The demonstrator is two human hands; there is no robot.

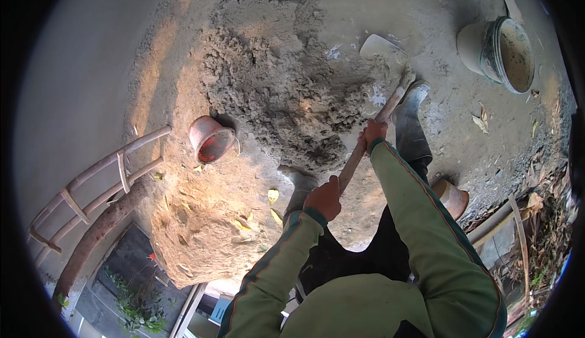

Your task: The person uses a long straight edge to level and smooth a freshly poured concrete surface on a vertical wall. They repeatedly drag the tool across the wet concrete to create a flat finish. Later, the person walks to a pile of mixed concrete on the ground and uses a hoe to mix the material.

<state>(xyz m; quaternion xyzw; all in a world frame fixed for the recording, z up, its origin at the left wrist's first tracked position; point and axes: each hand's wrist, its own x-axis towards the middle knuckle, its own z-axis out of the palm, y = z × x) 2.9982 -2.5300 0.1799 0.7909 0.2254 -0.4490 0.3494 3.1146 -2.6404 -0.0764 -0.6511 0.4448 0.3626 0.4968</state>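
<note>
A long wooden-handled shovel slants from below centre toward the upper right, its mud-coated blade lying beside a lumpy heap of wet grey mortar. My left hand is closed round the lower part of the handle, toward my body. My right hand grips the handle higher up, nearer the blade. My right rubber boot stands just right of the shaft near the blade; my left boot is at the heap's lower edge.
A red-stained bucket lies tipped left of the heap. A larger bucket stands upper right; another is behind my right arm. A wooden ladder and log are lower left, a pile of sand beside them, dry leaves and poles at right.
</note>
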